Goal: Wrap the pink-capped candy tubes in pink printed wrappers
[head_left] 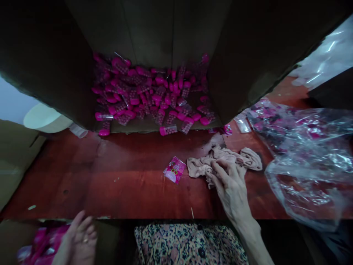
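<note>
A crumpled beige cloth lies on the reddish wooden table. My right hand grips it from above, the fingers bent and pressed into its folds. Just left of the cloth lies a small stack of pink printed cards. My left hand is below the table's front edge at the lower left, palm partly turned up. Its fingers are loosely curled, with the thumb apart, and nothing shows in it. Beside it, pink packed items sit in a box, partly hidden by the wrist.
A large cardboard box on its side holds many clear tubes with pink caps. Clear plastic bags with pink contents spread over the right side. A pale round container and a small clear cup stand at the left.
</note>
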`<state>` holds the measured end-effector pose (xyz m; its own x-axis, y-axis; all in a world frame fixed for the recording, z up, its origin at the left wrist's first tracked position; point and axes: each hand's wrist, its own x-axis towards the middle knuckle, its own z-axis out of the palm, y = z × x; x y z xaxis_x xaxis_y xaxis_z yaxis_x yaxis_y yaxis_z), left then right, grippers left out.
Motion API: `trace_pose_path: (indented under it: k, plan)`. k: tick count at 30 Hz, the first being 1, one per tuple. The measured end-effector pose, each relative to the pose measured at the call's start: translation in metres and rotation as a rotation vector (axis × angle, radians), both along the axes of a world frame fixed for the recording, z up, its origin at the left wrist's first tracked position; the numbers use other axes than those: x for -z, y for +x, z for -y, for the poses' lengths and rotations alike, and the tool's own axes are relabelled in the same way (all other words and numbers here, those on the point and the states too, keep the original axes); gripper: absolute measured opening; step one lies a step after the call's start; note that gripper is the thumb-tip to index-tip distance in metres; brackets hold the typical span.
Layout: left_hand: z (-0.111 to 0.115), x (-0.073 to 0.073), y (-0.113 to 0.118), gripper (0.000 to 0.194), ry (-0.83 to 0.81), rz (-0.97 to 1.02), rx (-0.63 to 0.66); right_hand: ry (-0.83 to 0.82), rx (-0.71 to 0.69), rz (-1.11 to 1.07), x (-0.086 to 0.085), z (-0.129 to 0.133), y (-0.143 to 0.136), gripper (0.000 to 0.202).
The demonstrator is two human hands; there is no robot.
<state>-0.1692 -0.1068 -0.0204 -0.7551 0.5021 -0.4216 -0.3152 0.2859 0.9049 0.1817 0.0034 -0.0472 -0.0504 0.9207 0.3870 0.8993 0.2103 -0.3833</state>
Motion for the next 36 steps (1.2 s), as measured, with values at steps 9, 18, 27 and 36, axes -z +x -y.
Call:
trace_pose_path:
  k: [9,18,27,36]
  plan:
    - [-0.116,0.014,0.217,0.026,0.247,-0.65,1.159,0.11,0.058,-0.174,0.011,0.002,-0.004,0.018]
    - [-0.127,0.02,0.212,0.028,0.33,-0.691,1.198,0.041,0.232,0.028,0.007,-0.012,-0.005,0.041]
    - [-0.118,0.024,0.133,0.021,0.076,-0.818,0.732,0.0,0.039,-0.112,-0.014,-0.001,-0.087,0.016]
    - [-0.119,0.031,0.138,0.017,0.068,-0.942,0.832,-0.028,0.004,-0.015,0.008,-0.008,-0.096,0.011]
